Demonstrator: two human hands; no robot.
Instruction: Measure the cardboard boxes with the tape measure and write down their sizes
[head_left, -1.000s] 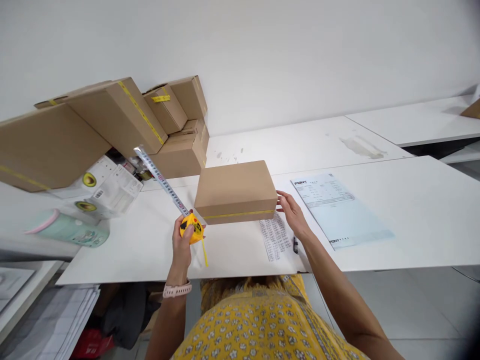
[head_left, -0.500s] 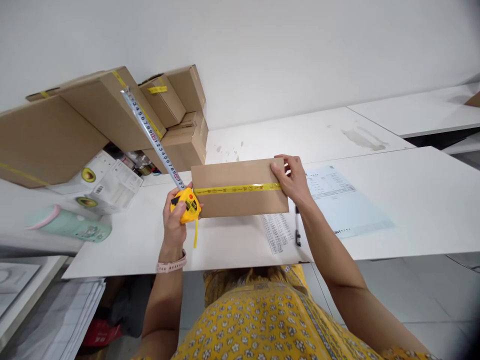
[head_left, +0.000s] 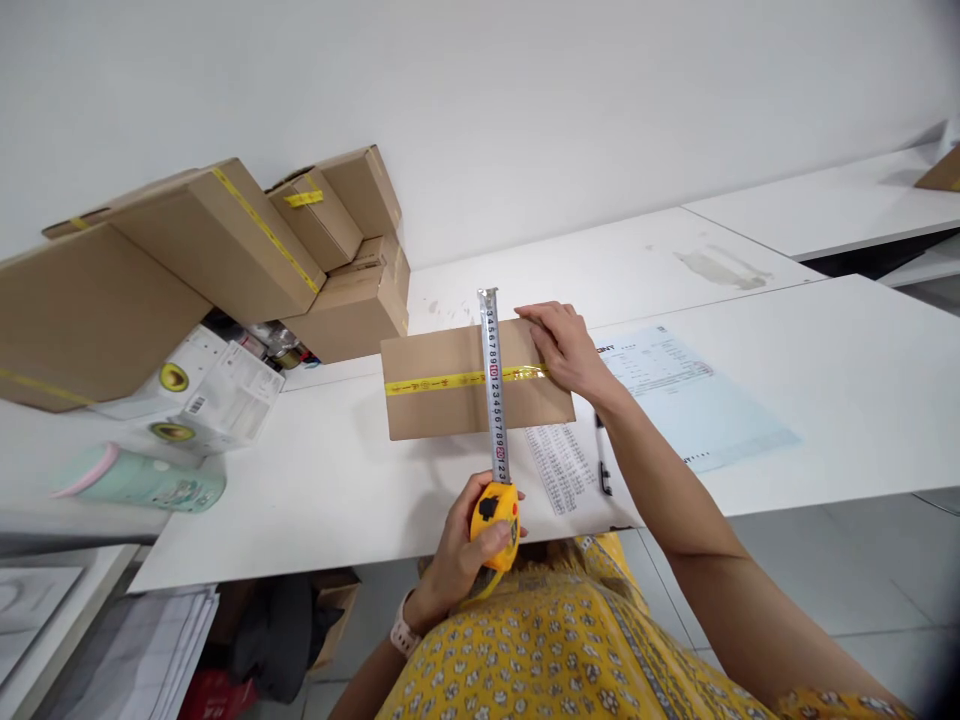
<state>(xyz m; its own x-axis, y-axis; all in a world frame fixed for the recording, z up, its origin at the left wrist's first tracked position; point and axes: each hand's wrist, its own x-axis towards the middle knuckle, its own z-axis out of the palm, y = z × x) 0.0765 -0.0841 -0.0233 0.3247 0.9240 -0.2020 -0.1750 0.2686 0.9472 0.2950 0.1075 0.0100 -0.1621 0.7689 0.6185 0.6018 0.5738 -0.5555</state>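
A flat brown cardboard box [head_left: 439, 405] sealed with yellow tape lies on the white table [head_left: 315, 480] in front of me. My left hand [head_left: 463, 545] is closed round a yellow tape measure [head_left: 496, 515] at the table's near edge. Its steel blade [head_left: 493, 380] runs straight away from me across the box's top, its hook at the far edge. My right hand [head_left: 564, 346] rests on the right part of the box, fingers pressed down on the lid beside the blade.
Several taped cardboard boxes [head_left: 225, 250] are stacked at the back left, with white avocado-printed cartons [head_left: 206, 385] and a mint-green bottle [head_left: 142, 480] below them. A light blue printed sheet [head_left: 690, 400], a small list and a black pen [head_left: 602, 465] lie right of the box. More white tables stand behind.
My left hand has brought the tape measure from the box's left end round to the near edge, and the blade now lies across the box's width. My right hand has stayed on the box.
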